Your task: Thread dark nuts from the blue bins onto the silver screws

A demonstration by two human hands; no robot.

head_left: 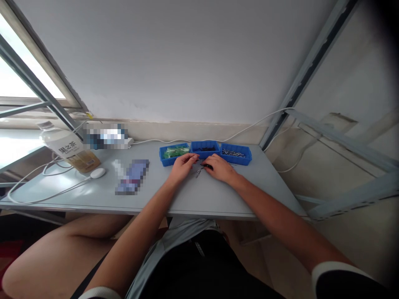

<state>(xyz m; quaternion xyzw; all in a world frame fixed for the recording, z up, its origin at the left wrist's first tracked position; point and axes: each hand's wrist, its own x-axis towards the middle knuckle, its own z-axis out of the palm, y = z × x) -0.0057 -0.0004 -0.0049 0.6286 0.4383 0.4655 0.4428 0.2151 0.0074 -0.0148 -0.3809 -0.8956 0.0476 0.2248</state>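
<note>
head view: right hand (220, 168) pinching a black piece (208, 167), left hand (183, 165) grip unclear.

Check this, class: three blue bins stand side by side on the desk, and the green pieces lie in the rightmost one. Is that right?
No: the green pieces lie in the leftmost blue bin, as the head view shows. The rest is right.
</note>
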